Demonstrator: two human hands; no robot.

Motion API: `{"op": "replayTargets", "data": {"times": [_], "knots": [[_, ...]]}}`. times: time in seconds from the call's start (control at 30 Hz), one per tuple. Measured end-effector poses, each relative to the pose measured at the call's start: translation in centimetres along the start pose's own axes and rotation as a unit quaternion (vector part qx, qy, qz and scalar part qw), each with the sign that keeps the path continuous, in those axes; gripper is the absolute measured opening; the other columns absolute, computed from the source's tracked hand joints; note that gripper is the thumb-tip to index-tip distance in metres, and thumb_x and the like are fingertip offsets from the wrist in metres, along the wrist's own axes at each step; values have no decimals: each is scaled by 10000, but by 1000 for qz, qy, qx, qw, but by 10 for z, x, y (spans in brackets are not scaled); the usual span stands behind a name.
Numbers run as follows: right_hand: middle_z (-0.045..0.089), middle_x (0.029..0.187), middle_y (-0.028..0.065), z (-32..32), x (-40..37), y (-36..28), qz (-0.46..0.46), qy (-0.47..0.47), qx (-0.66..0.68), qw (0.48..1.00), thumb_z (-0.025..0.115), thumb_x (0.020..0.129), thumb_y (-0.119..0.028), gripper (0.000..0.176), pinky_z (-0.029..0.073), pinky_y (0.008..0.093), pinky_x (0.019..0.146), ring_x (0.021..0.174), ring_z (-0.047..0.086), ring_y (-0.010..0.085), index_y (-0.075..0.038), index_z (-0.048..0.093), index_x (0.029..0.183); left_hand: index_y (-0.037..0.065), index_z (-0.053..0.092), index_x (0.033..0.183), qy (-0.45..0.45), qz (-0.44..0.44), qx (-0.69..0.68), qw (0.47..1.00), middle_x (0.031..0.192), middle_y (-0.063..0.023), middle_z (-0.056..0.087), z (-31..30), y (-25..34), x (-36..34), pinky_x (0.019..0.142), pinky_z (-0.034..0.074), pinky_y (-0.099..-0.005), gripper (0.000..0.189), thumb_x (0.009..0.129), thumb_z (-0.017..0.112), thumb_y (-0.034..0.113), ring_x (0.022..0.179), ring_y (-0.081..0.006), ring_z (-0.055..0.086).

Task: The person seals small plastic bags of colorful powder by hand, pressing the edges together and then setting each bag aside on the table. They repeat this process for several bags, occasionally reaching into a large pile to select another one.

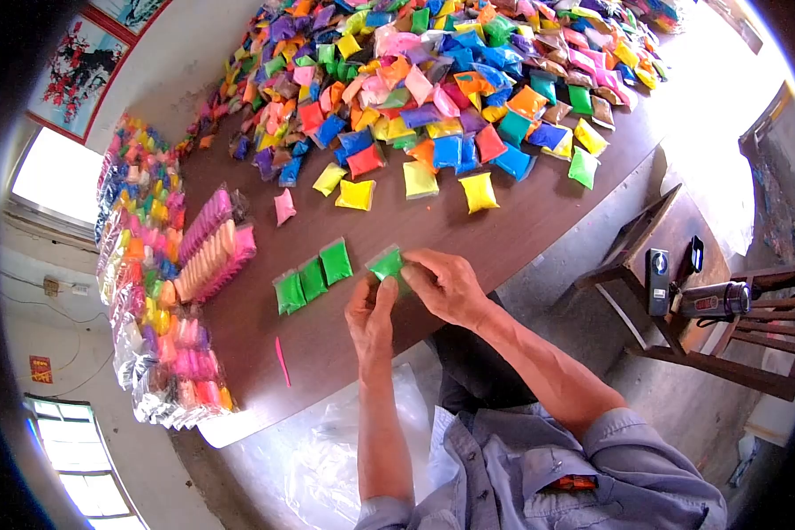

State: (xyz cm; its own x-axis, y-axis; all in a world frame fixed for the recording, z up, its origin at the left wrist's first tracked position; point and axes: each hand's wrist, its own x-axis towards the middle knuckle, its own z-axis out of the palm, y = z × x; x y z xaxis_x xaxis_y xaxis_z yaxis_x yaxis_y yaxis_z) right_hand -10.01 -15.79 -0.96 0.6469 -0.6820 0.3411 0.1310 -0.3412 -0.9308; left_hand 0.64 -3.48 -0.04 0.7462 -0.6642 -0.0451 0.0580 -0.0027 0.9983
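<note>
The green packet [386,263] is wrapped in clear, glossy plastic film, as are the heaped packets [442,88] on the table [521,221], whose top is dark brown wood, smooth with a dull sheen. The bundled sacks [150,291] along its edge are crinkled, shiny plastic. The shirt [592,477] is matt grey-blue cloth, and the flask [714,300] looks like metal on a wooden chair [680,221].

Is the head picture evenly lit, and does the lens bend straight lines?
Head view: strong fisheye bending and a dark round border; the upper right past the table is washed white by glare, the window too; the left hand, right hand and green packet are sharp, evenly lit.
</note>
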Motion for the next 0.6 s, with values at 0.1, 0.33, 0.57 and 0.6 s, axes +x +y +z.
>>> {"op": "replayTargets", "data": {"times": [0.1, 0.33, 0.57, 0.6], "knots": [[705, 956, 220, -1, 1, -6, 8, -2, -5, 1000, 661, 972, -196, 255, 550, 429, 724, 854, 711, 382, 13, 687, 1116, 12, 706, 1183, -3, 18, -33, 999, 1046, 8, 684, -5, -10, 2, 838, 490, -236, 197, 1024, 682, 124, 944, -69, 606], [656, 912, 203, -3, 2, -7, 6, -10, -25, 1000, 658, 973, -212, 232, 525, 444, 710, 817, 666, 393, 16, 648, 1018, 27, 706, 1092, 4, 13, 13, 1000, 984, 17, 678, 0, -2, -1, 804, 485, -242, 125, 1006, 712, 117, 902, -68, 596], [665, 932, 201, -4, 0, 0, 12, -27, -13, 999, 662, 974, -193, 224, 527, 437, 709, 822, 676, 371, 21, 652, 1041, 40, 721, 1050, -10, 11, 1, 1000, 957, 32, 664, -3, -3, 0, 759, 453, -239, 125, 999, 728, 153, 850, -59, 558], [666, 933, 201, -3, -1, 0, 5, -26, -14, 1000, 661, 976, -199, 229, 527, 439, 708, 821, 678, 367, 20, 652, 1042, 40, 724, 1039, -6, 9, 4, 1000, 950, 34, 664, -4, -5, 0, 756, 449, -237, 118, 1001, 725, 151, 849, -58, 558]]}}
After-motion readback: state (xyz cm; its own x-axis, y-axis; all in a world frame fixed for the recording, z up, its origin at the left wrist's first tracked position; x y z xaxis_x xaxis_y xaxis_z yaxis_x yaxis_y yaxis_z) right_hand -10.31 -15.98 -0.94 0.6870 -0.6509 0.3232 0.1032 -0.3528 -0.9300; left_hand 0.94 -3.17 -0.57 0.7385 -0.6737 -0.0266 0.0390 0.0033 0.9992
